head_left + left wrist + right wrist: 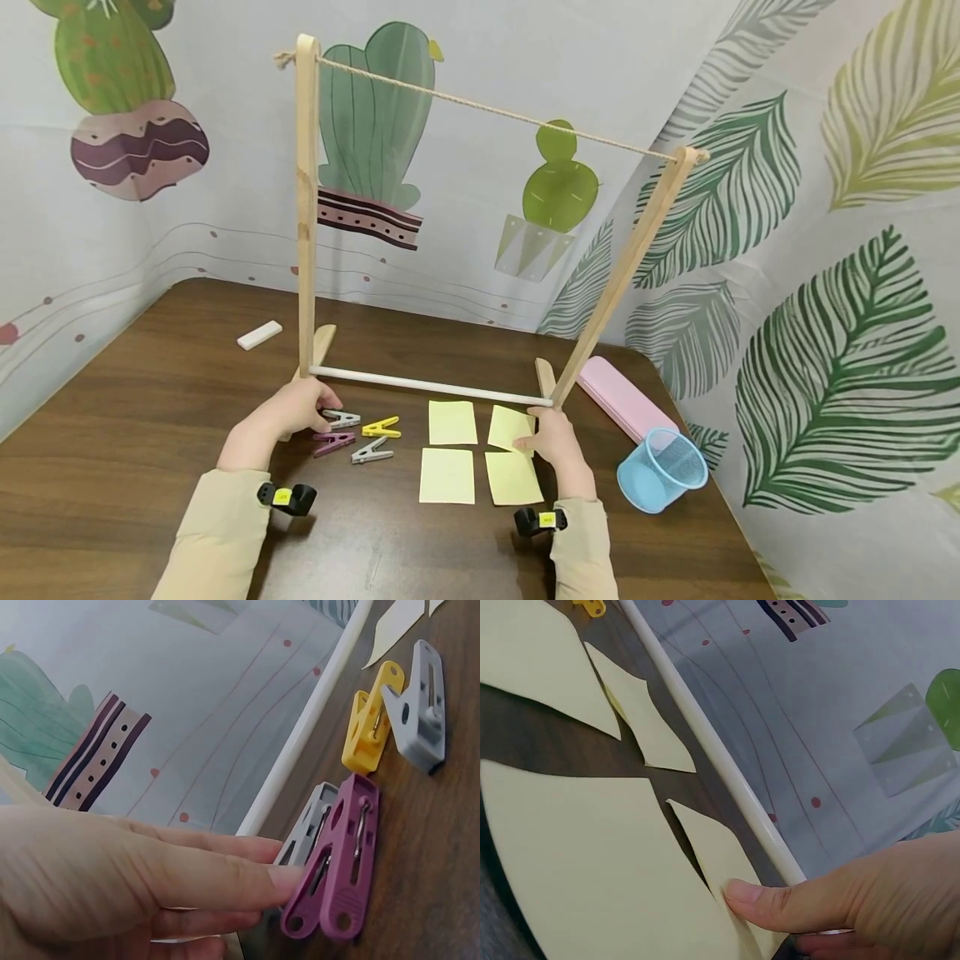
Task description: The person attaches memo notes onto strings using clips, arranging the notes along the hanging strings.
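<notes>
On the left, my left hand (295, 406) reaches in at the foot of the frame's left post. Its thumb and index finger pinch a grey clothespin (343, 419) lying on the table; the left wrist view shows the thumb partly covering it. Right beside the thumb lies a purple clothespin (349, 855). A yellow clothespin (373, 720) and a second grey clothespin (420, 709) lie farther along. My right hand (557, 437) pinches the upper right yellow sticky note (507, 426) at its right edge, thumb on top; its other fingertips are mostly hidden.
A wooden frame (306, 208) stands across the table, a rope (487, 108) strung on top and a white rod (431, 386) low down. Several sticky notes (447, 477) lie in front. A pink case (628, 398), a blue mesh cup (652, 477) and a white block (259, 335) stand around.
</notes>
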{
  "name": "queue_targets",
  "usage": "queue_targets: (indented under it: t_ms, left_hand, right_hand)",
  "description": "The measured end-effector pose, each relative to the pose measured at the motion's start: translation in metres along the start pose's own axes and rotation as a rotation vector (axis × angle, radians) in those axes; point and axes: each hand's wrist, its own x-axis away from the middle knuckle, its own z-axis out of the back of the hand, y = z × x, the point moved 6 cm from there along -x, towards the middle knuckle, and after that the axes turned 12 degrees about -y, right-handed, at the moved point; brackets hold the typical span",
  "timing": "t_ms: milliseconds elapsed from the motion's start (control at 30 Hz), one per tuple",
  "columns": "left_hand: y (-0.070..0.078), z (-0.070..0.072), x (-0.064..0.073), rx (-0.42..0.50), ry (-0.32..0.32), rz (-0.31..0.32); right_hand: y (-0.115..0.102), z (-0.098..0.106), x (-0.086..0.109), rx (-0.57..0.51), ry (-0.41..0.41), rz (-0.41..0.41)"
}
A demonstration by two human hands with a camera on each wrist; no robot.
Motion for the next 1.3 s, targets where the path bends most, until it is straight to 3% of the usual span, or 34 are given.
queue_targets:
  t_ms: [533,1300]
  left_hand:
    - [-0.001,-0.001,0.000,-0.004,0.019,0.042]
    - [-0.004,-0.002,0.000,-0.012,0.057,0.063]
  right_hand:
    - [-0.005,-0.001,0.000,-0.025,0.065,0.080]
    - [0.000,0.000,-0.002,-0.087,0.098,0.101]
